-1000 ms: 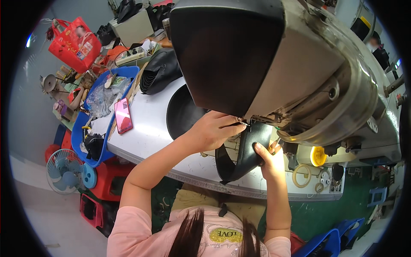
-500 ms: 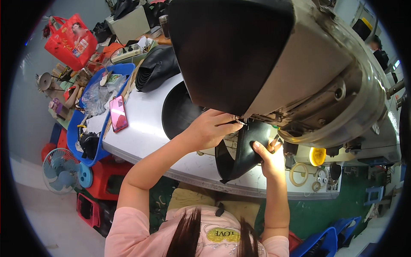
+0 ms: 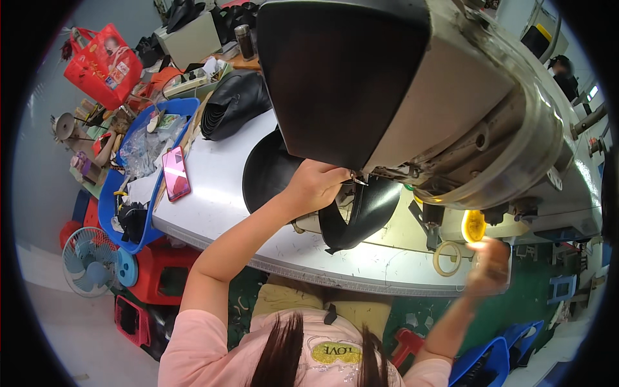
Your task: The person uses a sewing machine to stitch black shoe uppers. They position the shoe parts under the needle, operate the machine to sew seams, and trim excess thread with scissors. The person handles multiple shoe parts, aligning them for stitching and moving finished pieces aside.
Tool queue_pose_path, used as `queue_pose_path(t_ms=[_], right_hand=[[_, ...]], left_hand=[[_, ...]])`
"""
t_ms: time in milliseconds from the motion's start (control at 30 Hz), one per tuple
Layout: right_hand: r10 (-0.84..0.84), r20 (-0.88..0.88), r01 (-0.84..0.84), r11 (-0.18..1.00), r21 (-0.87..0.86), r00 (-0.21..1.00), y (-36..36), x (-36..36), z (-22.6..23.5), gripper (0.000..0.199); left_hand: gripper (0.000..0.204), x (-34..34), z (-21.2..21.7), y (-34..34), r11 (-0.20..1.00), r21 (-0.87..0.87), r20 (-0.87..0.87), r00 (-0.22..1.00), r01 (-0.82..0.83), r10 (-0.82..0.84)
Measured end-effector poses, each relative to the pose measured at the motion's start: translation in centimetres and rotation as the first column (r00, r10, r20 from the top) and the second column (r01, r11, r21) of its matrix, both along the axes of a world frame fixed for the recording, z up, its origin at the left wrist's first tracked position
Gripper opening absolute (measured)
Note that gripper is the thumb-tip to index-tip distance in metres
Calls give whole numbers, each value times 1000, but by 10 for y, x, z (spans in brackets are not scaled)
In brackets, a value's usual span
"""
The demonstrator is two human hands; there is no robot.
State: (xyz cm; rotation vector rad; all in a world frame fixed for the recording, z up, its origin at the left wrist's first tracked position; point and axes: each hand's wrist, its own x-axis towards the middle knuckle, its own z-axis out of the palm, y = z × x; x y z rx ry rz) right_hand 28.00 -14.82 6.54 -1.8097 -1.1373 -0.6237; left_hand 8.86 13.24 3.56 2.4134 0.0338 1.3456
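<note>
The large sewing machine (image 3: 400,97) fills the upper middle, its dark cover hiding part of the needle area. Beneath its head my left hand (image 3: 316,187) has its fingers drawn together beside a small metal part at the needle; what they pinch is hidden. A black leather piece (image 3: 371,216) lies curved under the needle, partly behind that hand, and another dark leather part (image 3: 264,171) spreads to its left. Off to the right, my right hand (image 3: 488,267) is smeared by motion, its fingers indistinct, near a yellow disc (image 3: 474,226) and a cream tape-like ring (image 3: 447,258).
Left on the white table (image 3: 216,187) lies a pink phone (image 3: 175,173), beside a blue basket (image 3: 151,226) of scraps. Rolled black leather (image 3: 235,106) sits behind. A fan (image 3: 92,261) and red stool (image 3: 158,274) stand lower left. Another person (image 3: 565,77) shows far right.
My right hand has let go of the leather piece and moved right, toward the table's right end. My left hand stays at the needle. The leather's free side has spread out flatter.
</note>
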Motion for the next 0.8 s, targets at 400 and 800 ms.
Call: queue_pose_path(t_ms=[400,800], right_hand=[[-417,-333,479,869,126,845,-262,369,122,35],[-499,-211,541,797,268,841,-194,269,99,38]], left_hand=[[14,9,-7,-6,992,94,51,996,-80,76],[16,6,-5,-11,981,145,15,992,-129,128]])
